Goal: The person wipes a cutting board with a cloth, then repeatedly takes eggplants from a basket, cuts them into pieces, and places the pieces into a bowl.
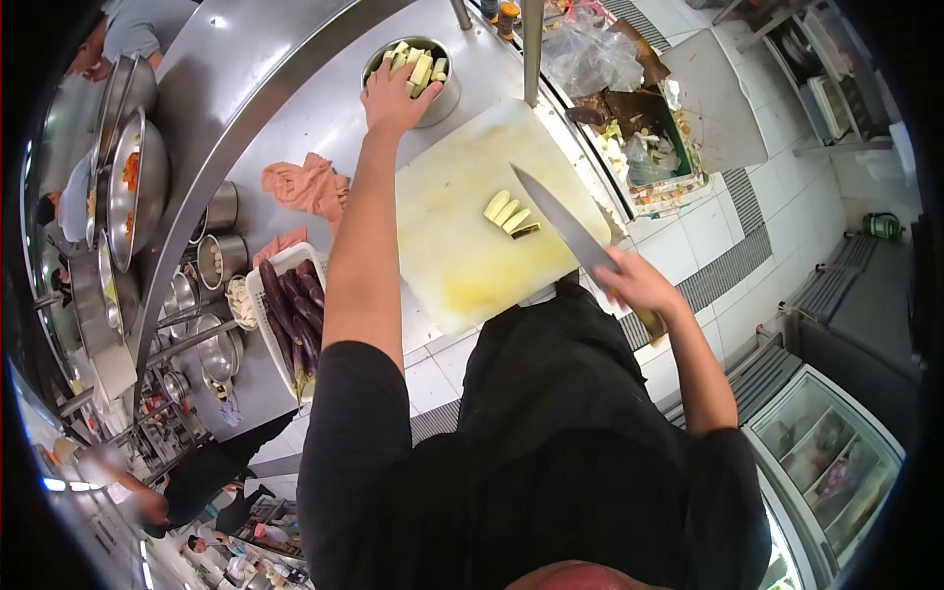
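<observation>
My left hand reaches over a round metal pot, its fingers spread on the cut eggplant pieces heaped inside. In my right hand is a large kitchen knife, gripped by the handle, its blade slanting over the right edge of the cutting board. Several peeled eggplant strips lie on the board left of the blade, and one beside them shows dark skin. The board is pale with yellow stains.
Whole purple eggplants fill a white basket at the left. A pink cloth lies between basket and pot. Right of the board stands a waste bin with scraps and plastic. A metal shelf with bowls runs along the left.
</observation>
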`<state>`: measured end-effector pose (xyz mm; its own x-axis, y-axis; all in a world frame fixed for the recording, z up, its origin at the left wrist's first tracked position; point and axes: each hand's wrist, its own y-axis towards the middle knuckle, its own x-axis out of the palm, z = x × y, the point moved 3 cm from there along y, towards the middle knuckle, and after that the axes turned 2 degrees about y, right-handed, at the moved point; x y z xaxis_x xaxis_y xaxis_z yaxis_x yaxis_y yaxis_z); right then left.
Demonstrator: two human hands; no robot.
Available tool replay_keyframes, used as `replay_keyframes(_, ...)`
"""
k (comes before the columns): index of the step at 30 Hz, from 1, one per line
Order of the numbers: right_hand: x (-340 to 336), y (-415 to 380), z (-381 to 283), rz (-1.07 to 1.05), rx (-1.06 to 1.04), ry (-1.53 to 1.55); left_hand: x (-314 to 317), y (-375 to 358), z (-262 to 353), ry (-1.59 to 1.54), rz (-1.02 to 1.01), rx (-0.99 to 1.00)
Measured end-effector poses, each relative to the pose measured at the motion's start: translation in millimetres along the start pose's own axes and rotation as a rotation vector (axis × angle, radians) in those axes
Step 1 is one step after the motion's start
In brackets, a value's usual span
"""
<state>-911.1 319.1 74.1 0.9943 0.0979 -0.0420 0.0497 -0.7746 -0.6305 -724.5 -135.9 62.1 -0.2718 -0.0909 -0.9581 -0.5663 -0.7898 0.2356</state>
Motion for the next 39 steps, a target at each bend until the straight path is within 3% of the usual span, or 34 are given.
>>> replay_keyframes(1, -6, -19, 26, -0.010, 0.079, 0.016, -1, -12, 5, -0.002, -0.003, -0.002)
replay_keyframes(3, -6, -50, 76, -0.063, 0.193, 0.212, -6, -55, 29, -0.090, 0.253, 0.089)
replay_keyframes(7, 7, -54, 95, -0.122, 0.314, 0.260, 22, -175, 102, -0.533, -0.057, 0.147)
replay_keyframes(10, 28, -8, 86, -0.174, 0.263, 0.185, 29, -233, 147, -0.423, -0.083, 0.175)
replay_keyframes(12, 47, 25, 88, -0.134, -0.185, 0.110, 36, -253, 161, -0.410, -0.075, 0.068)
replay_keyframes(13, 49, 30, 70, -0.141, -0.182, 0.105, 43, -259, 160, -0.410, -0.074, 0.059)
replay_keyframes(15, 46, 41, 42, -0.254, 0.093, 0.031, 51, -258, 155, -0.542, 0.021, -0.032)
replay_keyframes(19, 44, 71, 4, -0.273, 0.011, 0.010, 46, -246, 138, -0.543, 0.105, -0.144)
replay_keyframes(21, 39, 90, -30, -0.261, -0.078, -0.018, 31, -209, 118, -0.463, 0.280, -0.151)
replay_keyframes(25, 23, 120, -121, -0.073, -0.233, -0.023, -29, -84, 72, -0.410, 0.566, 0.100)
replay_keyframes(27, 19, 131, -152, 0.017, -0.161, -0.078, -29, -18, 39, -0.371, 0.592, 0.210)
replay_keyframes(28, 21, 120, -167, 0.113, -0.183, -0.055, -23, 0, 20, -0.220, 0.487, 0.152)
replay_keyframes(29, 19, 119, -158, 0.160, -0.211, -0.036, 8, 22, -9, 0.015, 0.169, 0.149)
replay_keyframes(30, 15, 110, -154, 0.157, -0.178, -0.160, 32, 11, -24, -0.108, 0.326, 0.065)
replay_keyframes(31, 15, 97, -146, 0.186, -0.156, -0.203, 28, 19, -28, -0.153, 0.224, 0.059)
replay_keyframes(33, 5, 85, -89, 0.351, -0.289, -0.497, 18, 11, -16, -0.064, 0.293, -0.040)
replay_keyframes(34, 11, 64, -88, 0.359, -0.169, -0.554, 5, -5, -15, -0.049, 0.306, -0.063)
replay_keyframes(36, 16, 44, -50, 0.406, -0.351, -0.622, -30, -42, 2, -0.297, 0.564, -0.058)
replay_keyframes(37, 18, 40, -28, 0.418, -0.516, -0.659, -44, -66, 3, -0.323, 0.545, -0.071)
replay_keyframes(38, 20, 35, -4, 0.429, -0.450, -0.761, -58, -94, -9, -0.346, 0.528, -0.083)
replay_keyframes(39, 22, 29, 5, 0.299, -0.130, -0.825, -67, -119, -26, -0.211, 0.527, -0.146)
